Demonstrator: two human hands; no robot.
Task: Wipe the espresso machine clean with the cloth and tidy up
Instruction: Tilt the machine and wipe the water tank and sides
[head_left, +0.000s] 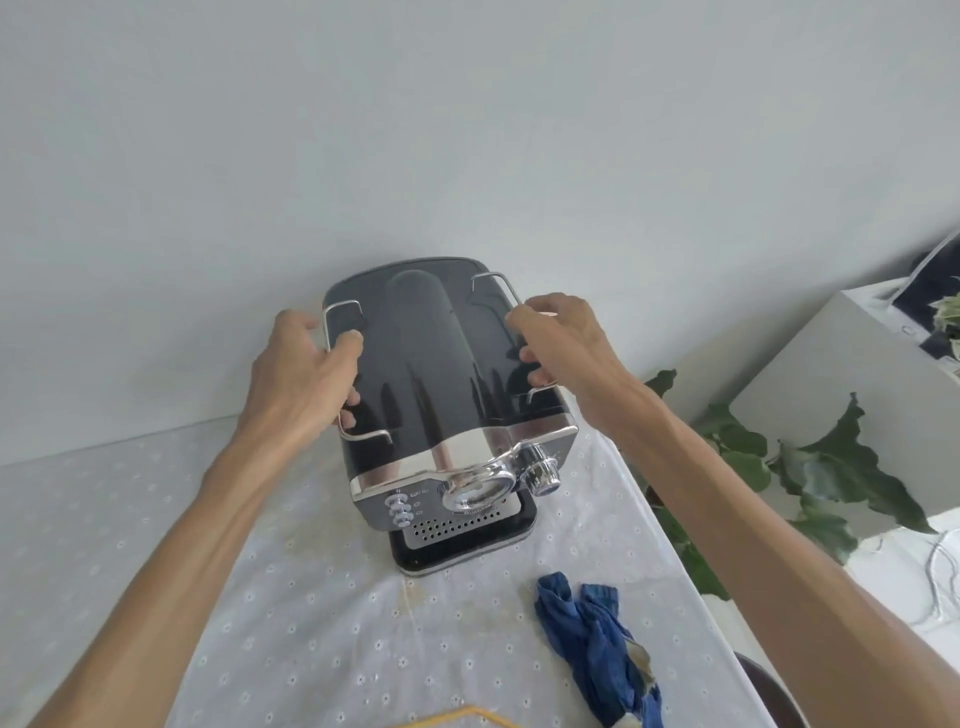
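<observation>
Tablecloth (311, 623): both hands' fingers (347, 347) grip machine (431, 374) rails.

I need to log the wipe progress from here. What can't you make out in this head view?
- Back and sides of the espresso machine: hidden by its own top.
- Button symbols: too small to read.
- Left hand and right hand fingers: partly hidden behind palms and wire rails.
- Blue cloth: its lower end is cut off by the bottom edge.
- Yellow object: mostly cut off by the bottom edge.
</observation>
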